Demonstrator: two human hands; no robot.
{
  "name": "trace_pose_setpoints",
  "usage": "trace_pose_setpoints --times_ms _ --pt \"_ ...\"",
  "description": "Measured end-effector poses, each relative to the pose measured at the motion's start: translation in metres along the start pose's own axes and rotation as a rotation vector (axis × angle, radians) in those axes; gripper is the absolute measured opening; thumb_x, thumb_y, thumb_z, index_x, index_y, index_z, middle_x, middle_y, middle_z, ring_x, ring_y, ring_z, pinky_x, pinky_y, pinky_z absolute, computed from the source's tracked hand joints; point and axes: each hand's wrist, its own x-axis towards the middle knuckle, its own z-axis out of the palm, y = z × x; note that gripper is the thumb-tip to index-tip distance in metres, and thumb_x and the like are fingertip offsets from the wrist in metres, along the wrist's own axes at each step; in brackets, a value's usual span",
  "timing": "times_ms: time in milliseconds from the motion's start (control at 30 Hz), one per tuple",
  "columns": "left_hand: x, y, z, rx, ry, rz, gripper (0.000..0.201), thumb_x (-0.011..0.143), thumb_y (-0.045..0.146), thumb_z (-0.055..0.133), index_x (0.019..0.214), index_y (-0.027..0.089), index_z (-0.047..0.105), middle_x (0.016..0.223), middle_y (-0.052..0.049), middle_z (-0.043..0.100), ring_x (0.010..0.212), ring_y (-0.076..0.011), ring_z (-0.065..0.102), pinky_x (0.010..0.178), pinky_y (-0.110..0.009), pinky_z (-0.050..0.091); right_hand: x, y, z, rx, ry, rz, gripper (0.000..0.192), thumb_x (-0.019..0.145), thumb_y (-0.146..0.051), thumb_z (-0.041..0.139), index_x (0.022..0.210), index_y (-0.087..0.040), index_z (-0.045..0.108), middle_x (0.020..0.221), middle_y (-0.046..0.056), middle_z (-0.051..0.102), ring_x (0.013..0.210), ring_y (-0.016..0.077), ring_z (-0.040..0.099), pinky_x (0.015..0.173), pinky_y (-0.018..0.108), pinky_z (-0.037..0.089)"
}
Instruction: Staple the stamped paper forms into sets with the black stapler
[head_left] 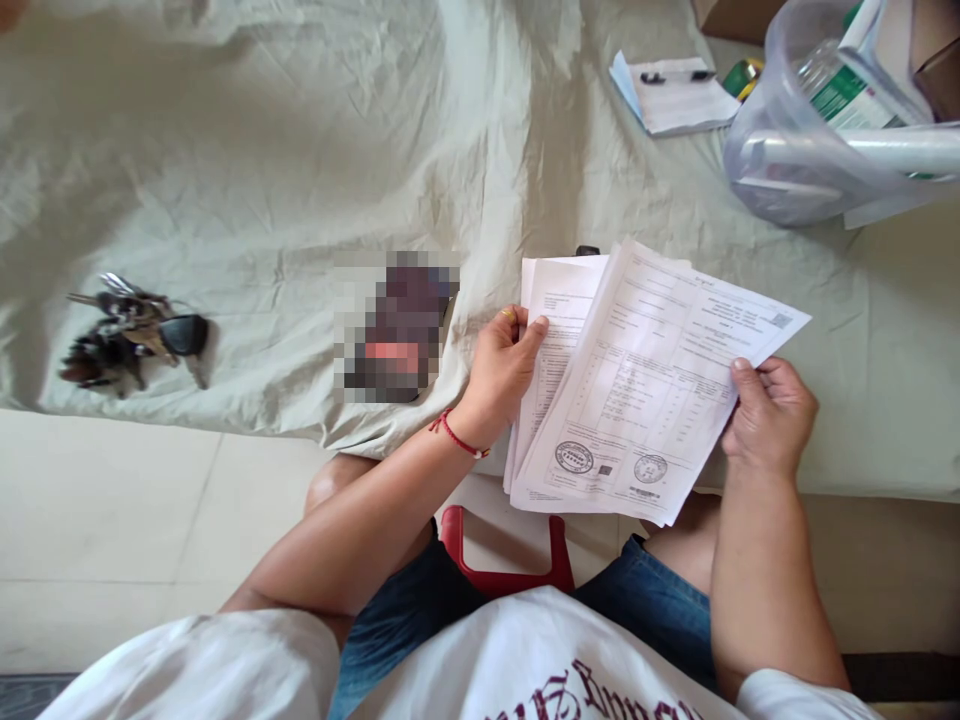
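My left hand point(504, 365) pinches the left edge of a stack of printed papers point(559, 300), its thumb on top. Several more stamped, printed sheets point(637, 390) lie fanned over that stack, tilted to the right. My right hand point(772, 410) grips these sheets at their right edge, thumb on the top page and fingers behind. Two round stamps and small printed tables show on the top page; the text is too small to read. The papers are held above the table's near edge, over my lap.
A bunch of keys point(135, 335) lies on the cloth-covered table point(300, 150) at the left. A blurred-out dark object point(401, 330) is left of my hands. At the back right stand a clear plastic tub point(772, 180) with a bottle and rolls, and a notepad point(675, 105) with a pen. A red stool point(510, 580) shows below.
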Motion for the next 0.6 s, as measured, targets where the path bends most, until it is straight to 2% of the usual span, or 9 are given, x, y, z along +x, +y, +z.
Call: trace_pose_setpoints --times_ms 200,400,533,600 --pt "0.0 -0.001 0.0 -0.013 -0.023 -0.029 0.027 0.105 0.021 0.078 0.088 0.024 0.057 0.083 0.003 0.057 0.076 -0.0148 0.052 0.076 -0.03 0.044 0.006 -0.004 -0.004 0.065 0.048 0.075 0.036 0.062 -0.039 0.104 0.078 -0.021 0.077 0.079 0.0 0.08 0.074 0.0143 0.068 0.073 0.028 0.063" --pt "0.0 -0.004 -0.002 0.027 -0.035 -0.026 0.024 0.102 0.026 0.08 0.092 0.025 0.059 0.087 0.002 0.062 0.08 -0.0165 0.058 0.079 -0.031 0.049 0.003 -0.01 -0.001 0.195 0.012 0.242 0.038 0.065 -0.032 0.103 0.09 -0.017 0.08 0.101 0.009 0.087 0.09 0.0197 0.08 0.092 0.034 0.07" --pt "0.0 -0.005 -0.002 0.03 -0.045 -0.008 0.022 0.102 0.027 0.079 0.094 0.025 0.059 0.091 0.001 0.064 0.083 -0.0165 0.059 0.081 -0.031 0.05 -0.001 -0.016 0.0 0.297 -0.075 0.319 0.046 0.066 -0.033 0.104 0.105 -0.017 0.087 0.108 0.008 0.089 0.091 0.02 0.082 0.088 0.033 0.071" --pt "0.001 -0.006 -0.002 0.029 -0.043 -0.008 0.022 0.101 0.026 0.079 0.094 0.025 0.058 0.091 0.001 0.065 0.083 -0.0162 0.06 0.081 -0.031 0.05 -0.003 -0.018 0.0 0.332 -0.142 0.343 0.05 0.07 -0.036 0.103 0.114 -0.017 0.088 0.111 0.009 0.09 0.096 0.0231 0.084 0.093 0.037 0.072"
